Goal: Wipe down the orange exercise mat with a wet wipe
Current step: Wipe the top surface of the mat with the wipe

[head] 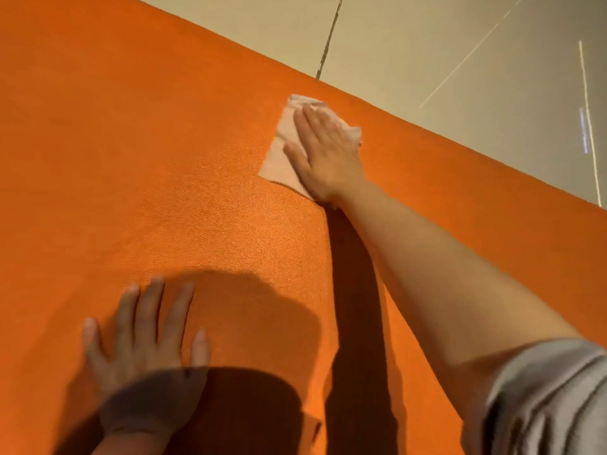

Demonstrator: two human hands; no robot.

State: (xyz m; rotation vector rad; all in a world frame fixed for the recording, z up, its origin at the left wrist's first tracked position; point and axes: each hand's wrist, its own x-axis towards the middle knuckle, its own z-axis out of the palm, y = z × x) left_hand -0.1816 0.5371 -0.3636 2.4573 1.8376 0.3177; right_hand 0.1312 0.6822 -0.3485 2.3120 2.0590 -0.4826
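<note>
Right hand (323, 152) lies flat, fingers straight, pressing the wet wipe (279, 156) beneath it onto the orange exercise mat (147, 159); wipe protrudes thumb-side. Left hand (144, 339) rests splayed on the mat, holding nothing.

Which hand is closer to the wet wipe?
The right hand. It presses flat on the wet wipe near the far edge of the orange mat. The left hand rests flat on the mat, apart from the wipe, close to the person.
</note>
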